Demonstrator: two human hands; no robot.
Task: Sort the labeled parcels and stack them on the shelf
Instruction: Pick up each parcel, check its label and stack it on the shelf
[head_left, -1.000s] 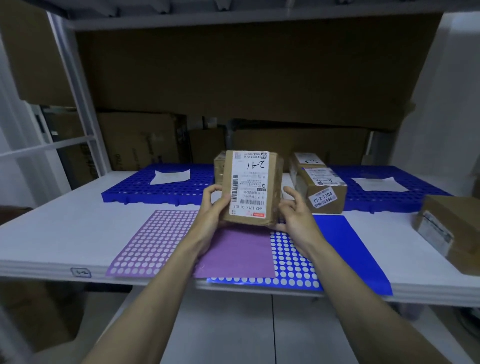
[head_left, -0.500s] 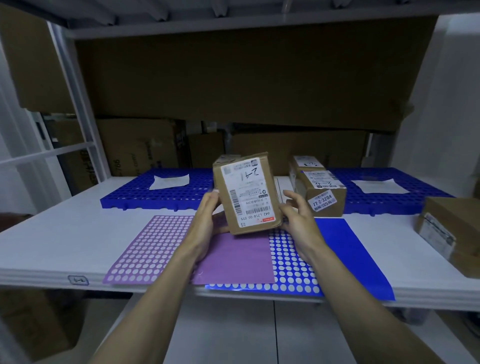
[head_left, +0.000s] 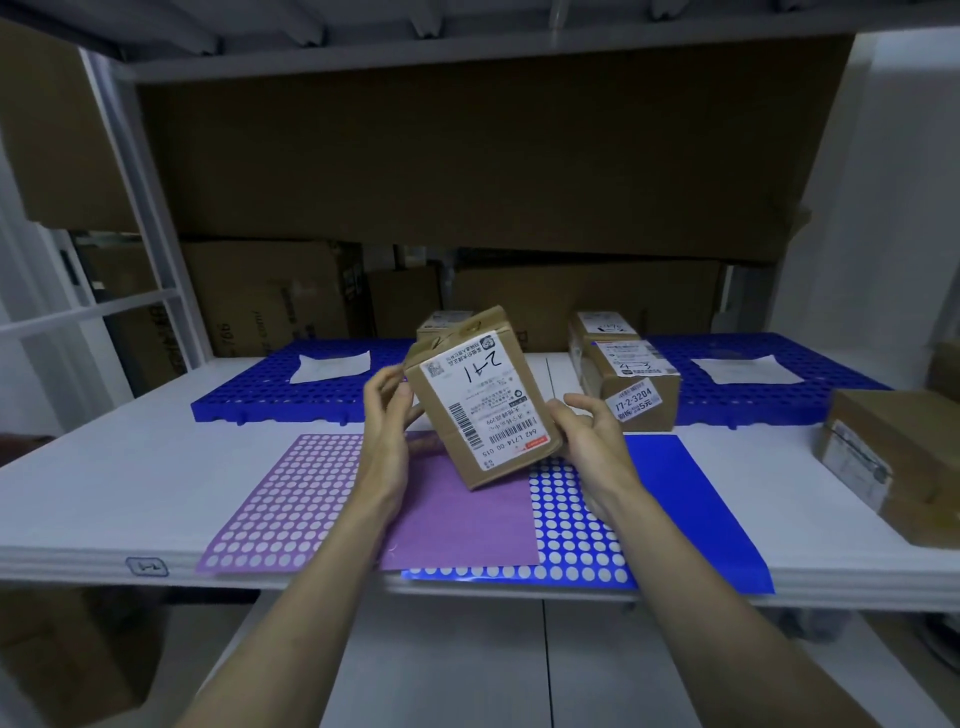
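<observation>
Since a second ago you've tipped the parcel (head_left: 480, 395) from upright; its top now leans far-left, long axis slanted. Your right hand (head_left: 592, 441) grips its near-right lower corner, while your left hand (head_left: 387, 410) holds its left edge. It hangs above the purple mat (head_left: 457, 519), with the sorted parcels (head_left: 623, 374) just far-right.

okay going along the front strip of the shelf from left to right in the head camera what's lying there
Purple dotted sheet → plain purple sheet → blue dotted sheet → plain blue sheet → brown parcel at the right edge. The held parcel hangs above the purple sheet, so it is left out.
</observation>
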